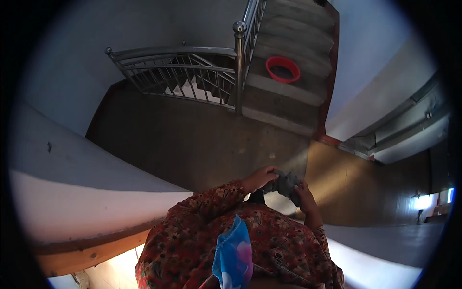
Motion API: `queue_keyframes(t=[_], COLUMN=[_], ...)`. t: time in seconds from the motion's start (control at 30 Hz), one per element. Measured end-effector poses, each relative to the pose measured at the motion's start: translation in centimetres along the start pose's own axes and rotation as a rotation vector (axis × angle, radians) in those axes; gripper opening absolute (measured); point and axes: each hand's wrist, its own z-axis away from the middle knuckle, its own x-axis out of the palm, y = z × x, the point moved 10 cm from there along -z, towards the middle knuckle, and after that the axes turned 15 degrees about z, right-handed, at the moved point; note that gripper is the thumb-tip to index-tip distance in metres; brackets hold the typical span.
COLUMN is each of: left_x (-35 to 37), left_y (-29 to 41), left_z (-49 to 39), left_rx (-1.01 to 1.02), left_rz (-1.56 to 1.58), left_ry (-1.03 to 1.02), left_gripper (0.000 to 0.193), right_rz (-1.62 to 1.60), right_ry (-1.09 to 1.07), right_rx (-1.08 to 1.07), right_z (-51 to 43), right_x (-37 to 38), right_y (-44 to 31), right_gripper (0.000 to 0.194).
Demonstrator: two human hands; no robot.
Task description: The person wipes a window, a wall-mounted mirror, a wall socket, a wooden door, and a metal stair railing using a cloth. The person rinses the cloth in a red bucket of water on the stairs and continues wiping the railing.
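Both my hands are in front of my body, low in the picture. Between them hangs a crumpled dark grey cloth (288, 184). My left hand (262, 178) pinches its upper left end between thumb and fingers. Along its right side, my right hand (305, 197) grips the same cloth. Flower-patterned sleeves cover my arms. A blue and pink printed fabric piece (234, 253) hangs at my chest. The grey cloth's lower part is partly hidden by my hand and clothing.
A red plastic basin (283, 69) sits on a step of the concrete staircase (281, 115) ahead. Beside the stairs runs a stainless steel railing (180, 70), its post (239, 72) topped by a ball. A wall (108, 202) rises at left. Brown floor (353, 184) extends right.
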Motion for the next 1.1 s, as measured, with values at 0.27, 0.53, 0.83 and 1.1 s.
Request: queue_keyframes(t=[0.27, 0.53, 0.83, 1.1], left_x=[-1.4, -5.6, -16.3, -19.9], left_y=[11.9, 20.3, 27.0, 31.5], left_z=[-12.9, -23.8, -40.3, -49.9], left_rx=[0.088, 0.19, 0.193, 0.145], left_rz=[0.358, 0.75, 0.216, 0.184], left_ry=[-0.043, -0.045, 0.347, 0.452], left_gripper=[0.032, 0.028, 0.038, 0.06], right_rz=[-0.117, 0.547, 0.481, 0.064], right_ry=[-0.434, -0.3, 0.044, 0.128], right_rx=[-0.001, -0.252, -0.192, 0.035], right_z=[-15.2, -30.1, -45.6, -57.7], right_x=[-2.2, -5.4, -14.0, -18.6], right_y=[-8.1, -15.2, -18.8, -19.1], right_gripper=[0.073, 0.06, 0.036, 0.037])
